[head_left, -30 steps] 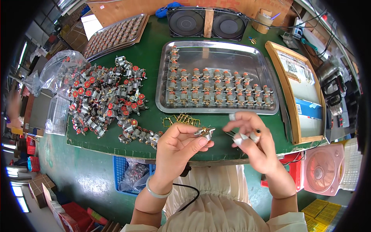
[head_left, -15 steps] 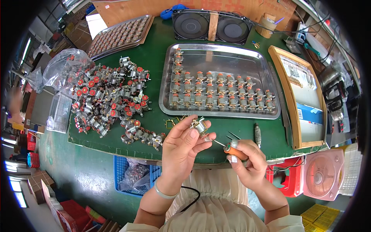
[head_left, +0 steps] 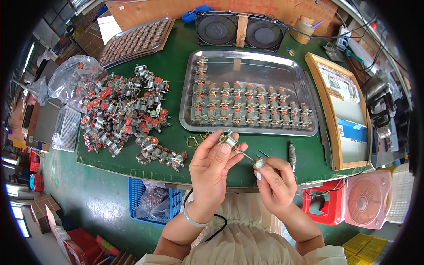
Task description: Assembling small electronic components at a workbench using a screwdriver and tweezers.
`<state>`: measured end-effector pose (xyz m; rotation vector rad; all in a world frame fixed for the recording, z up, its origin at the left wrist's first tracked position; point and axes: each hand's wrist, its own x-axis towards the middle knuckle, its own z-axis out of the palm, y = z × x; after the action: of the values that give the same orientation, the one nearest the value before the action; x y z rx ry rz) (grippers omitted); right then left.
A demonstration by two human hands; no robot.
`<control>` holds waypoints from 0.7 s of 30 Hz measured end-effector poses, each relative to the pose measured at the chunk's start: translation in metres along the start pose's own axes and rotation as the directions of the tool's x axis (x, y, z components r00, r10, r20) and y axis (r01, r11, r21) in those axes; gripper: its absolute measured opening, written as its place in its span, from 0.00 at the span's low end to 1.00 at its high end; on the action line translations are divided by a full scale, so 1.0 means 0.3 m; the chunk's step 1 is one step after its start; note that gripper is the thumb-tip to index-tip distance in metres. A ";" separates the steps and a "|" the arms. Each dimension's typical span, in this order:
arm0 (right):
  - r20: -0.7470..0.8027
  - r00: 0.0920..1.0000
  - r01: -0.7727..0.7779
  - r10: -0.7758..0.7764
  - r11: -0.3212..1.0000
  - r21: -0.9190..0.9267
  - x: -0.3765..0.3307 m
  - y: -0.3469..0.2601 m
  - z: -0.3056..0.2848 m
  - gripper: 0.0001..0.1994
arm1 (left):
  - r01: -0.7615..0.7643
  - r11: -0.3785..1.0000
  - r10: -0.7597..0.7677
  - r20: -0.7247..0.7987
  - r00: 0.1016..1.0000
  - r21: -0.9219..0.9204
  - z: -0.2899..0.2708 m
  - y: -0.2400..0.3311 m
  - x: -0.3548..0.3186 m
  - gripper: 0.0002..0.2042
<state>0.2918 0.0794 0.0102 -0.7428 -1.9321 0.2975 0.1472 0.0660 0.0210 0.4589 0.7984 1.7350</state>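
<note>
My left hand [head_left: 211, 168] holds a small silver motor part [head_left: 229, 140] between thumb and fingertips, just above the front of the green table [head_left: 176, 53]. My right hand [head_left: 276, 183] grips tweezers [head_left: 254, 157], their tips pointing up-left at the part. A few small brass clips [head_left: 194, 141] lie on the mat just left of my left hand. A bracelet sits on my left wrist.
A steel tray [head_left: 247, 62] with rows of finished motor parts lies behind my hands. A loose pile of red-capped motor parts [head_left: 119, 115] is at left. A dark rod-like tool [head_left: 291, 152] lies right. A wood-framed board [head_left: 342, 106], two black fans [head_left: 240, 28], another tray [head_left: 132, 42].
My right hand has come down and closer to me, now holding tweezers against the part. My left hand has shifted slightly toward the centre with the part.
</note>
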 end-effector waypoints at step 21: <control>-0.035 0.998 0.052 -0.051 0.999 0.013 0.008 0.013 -0.002 0.11 | -0.051 0.998 0.051 -0.012 0.999 -0.027 0.017 -0.017 -0.015 0.16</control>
<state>0.2931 0.0838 0.0104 -0.6841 -1.9115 0.2642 0.1556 0.0641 0.0213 0.4542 0.7759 1.7952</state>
